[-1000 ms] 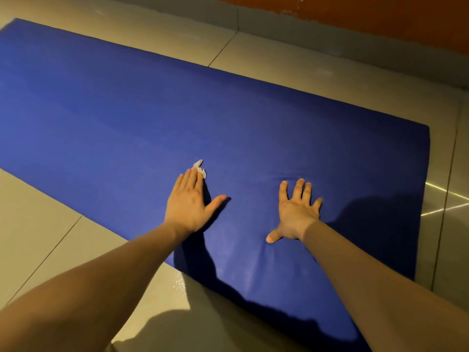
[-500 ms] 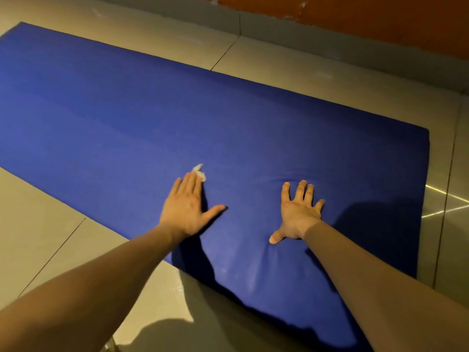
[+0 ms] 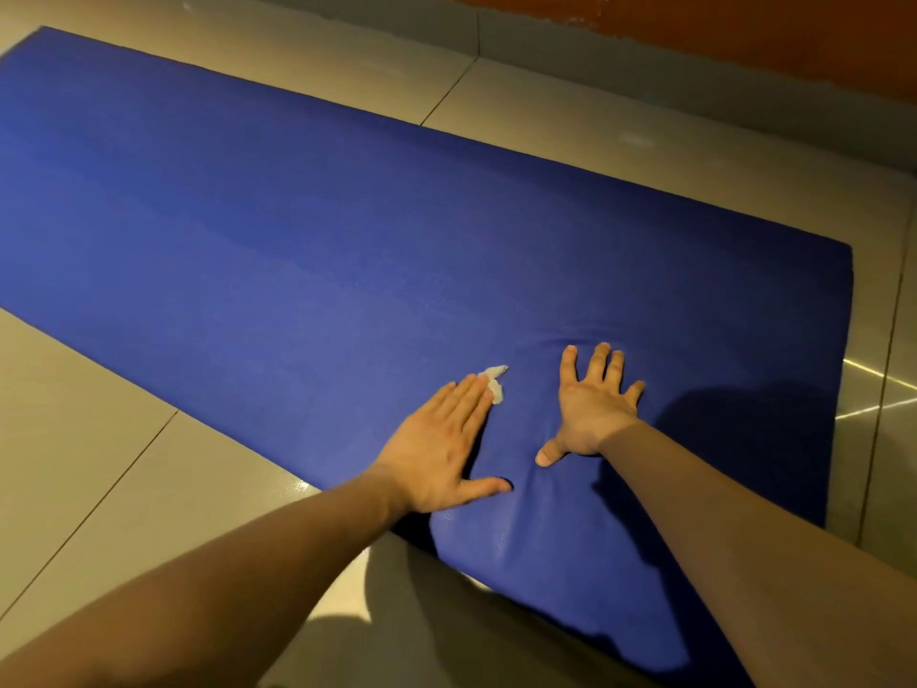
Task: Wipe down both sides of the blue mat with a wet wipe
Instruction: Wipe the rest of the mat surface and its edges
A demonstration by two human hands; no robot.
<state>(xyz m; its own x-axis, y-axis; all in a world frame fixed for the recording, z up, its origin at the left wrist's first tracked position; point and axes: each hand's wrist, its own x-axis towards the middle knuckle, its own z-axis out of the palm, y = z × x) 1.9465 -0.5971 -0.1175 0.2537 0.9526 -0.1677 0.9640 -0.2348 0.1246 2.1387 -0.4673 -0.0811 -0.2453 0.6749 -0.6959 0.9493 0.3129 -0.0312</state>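
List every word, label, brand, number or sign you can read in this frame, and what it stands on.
None: no text is visible anywhere.
The blue mat is plain, with no logo or label in view.
The wet wipe under the left hand shows no print.
The floor tiles and the orange wall bear no writing.

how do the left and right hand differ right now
The left hand has fingers together, the wet wipe poking out under its fingertips; the right hand has fingers spread, no wipe showing. The left hand sits nearer the near edge of the blue mat than the right hand. Both lie flat, palm-down, on it.
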